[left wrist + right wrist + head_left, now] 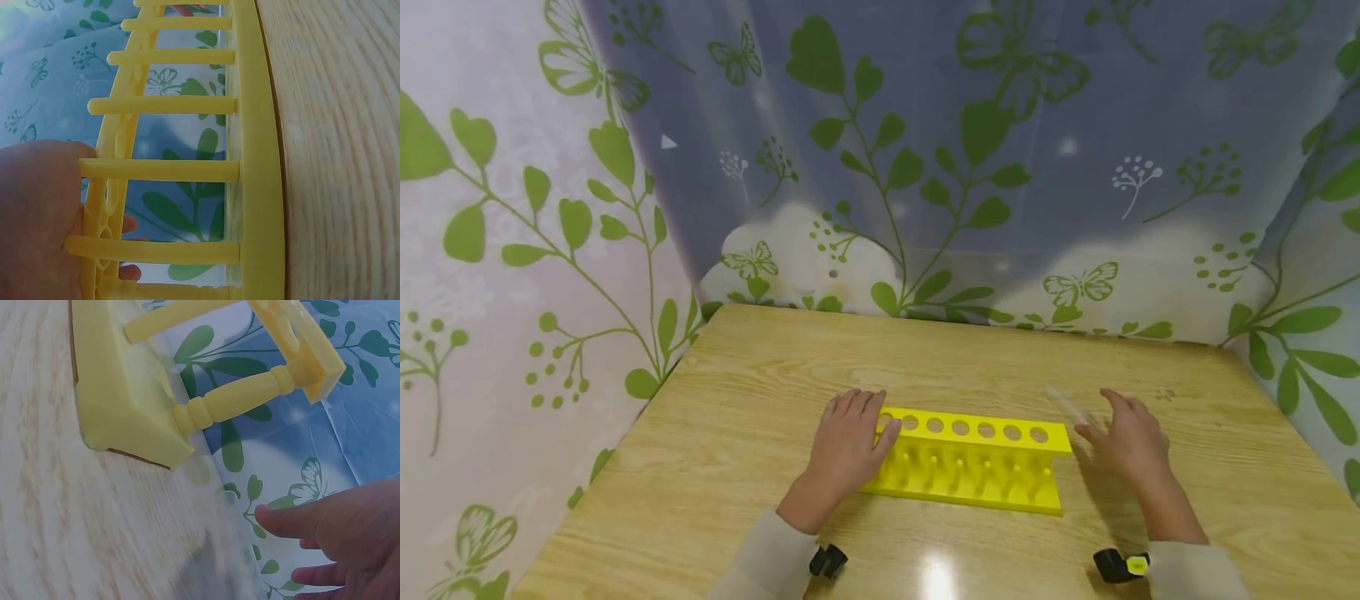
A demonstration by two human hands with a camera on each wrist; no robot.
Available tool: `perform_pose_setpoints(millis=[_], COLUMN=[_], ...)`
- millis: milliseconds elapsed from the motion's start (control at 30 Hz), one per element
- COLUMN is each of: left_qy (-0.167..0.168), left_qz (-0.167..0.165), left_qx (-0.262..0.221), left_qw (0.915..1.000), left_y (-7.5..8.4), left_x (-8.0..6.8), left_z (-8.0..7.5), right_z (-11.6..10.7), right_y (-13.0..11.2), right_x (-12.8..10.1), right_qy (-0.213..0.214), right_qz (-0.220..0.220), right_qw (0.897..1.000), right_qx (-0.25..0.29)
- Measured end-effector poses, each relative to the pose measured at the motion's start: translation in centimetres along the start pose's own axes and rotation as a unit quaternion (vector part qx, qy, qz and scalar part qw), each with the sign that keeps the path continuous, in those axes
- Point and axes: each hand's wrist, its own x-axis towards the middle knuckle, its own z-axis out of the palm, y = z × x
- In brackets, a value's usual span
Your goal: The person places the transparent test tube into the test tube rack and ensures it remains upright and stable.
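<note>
Yellow rack point(973, 458) stood on the wooden surface point(737, 433), near its front middle, long side facing the person, top row of holes point(960, 427) all vacant. Left hand point(847, 446) lay on the rack's left end, fingers straight, tips over the top plate by the end hole; it gripped nothing. In the left wrist view the fingertips point(128, 224) showed behind the top plate. Right hand point(1123, 437) hovered just beside the rack's right end, fingers loosely spread. A clear tube point(1067, 402), blurred, lay at its fingertips; whether it was pinched I could not tell.

Judgement: the left hand should press the rack flat so it cannot slide. Tube is best brought upright over a hole before lowering, not angled in.
</note>
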Motion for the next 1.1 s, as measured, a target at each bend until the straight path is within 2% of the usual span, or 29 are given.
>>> perform_pose_setpoints(millis=[333, 833, 1100], left_qy=[0.0, 0.016, 0.013], left_qz=[0.002, -0.001, 0.0], left_qx=[0.005, 0.006, 0.005], left_qw=[1.0, 0.9999, 0.9999], left_y=[0.2, 0.1, 0.1], left_x=[0.1, -0.1, 0.0], left_z=[-0.1, 0.0, 0.0], right_z=[0.7, 1.2, 1.4], right_y=[0.3, 0.7, 0.9], right_x=[-0.2, 0.3, 0.3], right_qy=[-0.019, -0.019, -0.022], right_qz=[0.032, 0.021, 0.019], right_qw=[0.999, 1.0, 1.0], right_qx=[0.011, -0.006, -0.003])
